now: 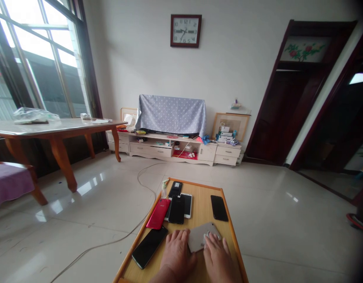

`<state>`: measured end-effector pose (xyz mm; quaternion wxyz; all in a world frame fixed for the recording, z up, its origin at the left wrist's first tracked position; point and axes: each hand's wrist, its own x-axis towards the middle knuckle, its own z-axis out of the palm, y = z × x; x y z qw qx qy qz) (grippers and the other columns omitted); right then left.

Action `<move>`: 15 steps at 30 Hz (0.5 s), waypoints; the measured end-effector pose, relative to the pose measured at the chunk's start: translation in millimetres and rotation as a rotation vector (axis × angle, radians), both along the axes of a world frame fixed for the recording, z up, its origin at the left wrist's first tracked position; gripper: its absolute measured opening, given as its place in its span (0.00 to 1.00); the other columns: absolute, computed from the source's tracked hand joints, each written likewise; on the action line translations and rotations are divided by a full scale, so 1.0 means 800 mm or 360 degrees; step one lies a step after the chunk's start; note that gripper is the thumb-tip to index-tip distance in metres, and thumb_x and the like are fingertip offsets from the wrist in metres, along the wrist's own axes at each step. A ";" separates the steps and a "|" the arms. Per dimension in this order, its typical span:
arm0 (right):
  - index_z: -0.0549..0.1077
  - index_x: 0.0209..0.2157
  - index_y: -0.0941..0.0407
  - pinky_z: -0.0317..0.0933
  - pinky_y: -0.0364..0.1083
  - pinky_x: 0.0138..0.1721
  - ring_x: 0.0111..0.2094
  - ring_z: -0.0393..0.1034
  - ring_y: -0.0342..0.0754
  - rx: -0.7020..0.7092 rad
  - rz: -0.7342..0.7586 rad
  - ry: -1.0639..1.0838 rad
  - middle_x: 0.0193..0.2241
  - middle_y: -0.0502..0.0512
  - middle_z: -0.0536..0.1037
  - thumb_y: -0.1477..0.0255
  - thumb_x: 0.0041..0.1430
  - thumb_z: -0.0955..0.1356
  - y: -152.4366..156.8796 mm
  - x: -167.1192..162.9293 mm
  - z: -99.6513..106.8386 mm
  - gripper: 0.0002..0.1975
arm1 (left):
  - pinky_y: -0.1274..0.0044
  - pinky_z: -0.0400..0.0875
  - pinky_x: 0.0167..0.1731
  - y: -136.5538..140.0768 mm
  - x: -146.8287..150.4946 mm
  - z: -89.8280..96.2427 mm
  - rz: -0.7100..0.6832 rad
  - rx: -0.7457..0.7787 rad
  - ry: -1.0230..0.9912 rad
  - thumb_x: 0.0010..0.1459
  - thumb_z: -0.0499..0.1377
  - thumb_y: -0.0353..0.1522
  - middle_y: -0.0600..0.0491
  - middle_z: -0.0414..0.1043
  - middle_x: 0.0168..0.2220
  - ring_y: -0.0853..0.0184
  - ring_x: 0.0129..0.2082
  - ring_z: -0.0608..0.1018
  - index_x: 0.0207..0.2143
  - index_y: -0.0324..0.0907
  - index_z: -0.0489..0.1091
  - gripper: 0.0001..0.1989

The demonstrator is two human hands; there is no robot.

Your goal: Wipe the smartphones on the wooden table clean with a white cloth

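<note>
A silver phone (196, 237) lies back up and slanted on the small wooden table (199, 188). Beside its left edge rests my left hand (176, 249), fingers together and thumb near the lower corner, pressed against the phone. My right hand (217, 255) lies over the phone's right part, its fingertips pressing a small white wipe (207, 235) onto the back. Part of the wipe and the phone's lower right are hidden by that hand. A black phone (149, 247) is left of my left hand, with a red phone (158, 213) just beyond it.
Farther up the table are another black phone (176, 209) over a white phone (187, 205), a dark phone (175, 189) and a clear pump bottle (164, 190). One black phone (219, 208) lies near the right edge. A cable (110, 243) runs across the floor at left.
</note>
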<state>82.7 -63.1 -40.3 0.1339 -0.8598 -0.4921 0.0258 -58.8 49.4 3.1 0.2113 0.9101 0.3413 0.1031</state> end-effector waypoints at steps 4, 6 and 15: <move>0.70 0.61 0.56 0.40 0.61 0.69 0.66 0.56 0.56 -0.0009 0.0212 0.0129 0.63 0.59 0.66 0.68 0.69 0.53 0.016 -0.039 0.014 0.26 | 0.67 0.54 0.57 0.003 0.001 -0.012 0.0011 -0.0004 -0.0005 0.54 0.52 0.43 0.49 0.71 0.56 0.56 0.57 0.66 0.60 0.46 0.63 0.30; 0.68 0.62 0.55 0.39 0.61 0.69 0.66 0.57 0.54 0.0049 0.0260 0.0161 0.63 0.58 0.66 0.68 0.70 0.53 0.031 -0.046 0.020 0.26 | 0.67 0.53 0.57 0.004 0.002 -0.016 0.0004 0.0010 -0.0009 0.55 0.51 0.42 0.50 0.71 0.57 0.56 0.57 0.66 0.61 0.46 0.62 0.30; 0.70 0.61 0.55 0.35 0.61 0.69 0.67 0.55 0.54 0.0069 -0.0033 0.0028 0.63 0.59 0.66 0.66 0.70 0.53 0.041 0.000 0.013 0.26 | 0.68 0.54 0.55 0.000 0.003 -0.010 0.0002 0.0046 -0.0078 0.50 0.56 0.42 0.50 0.72 0.54 0.55 0.55 0.67 0.57 0.48 0.65 0.30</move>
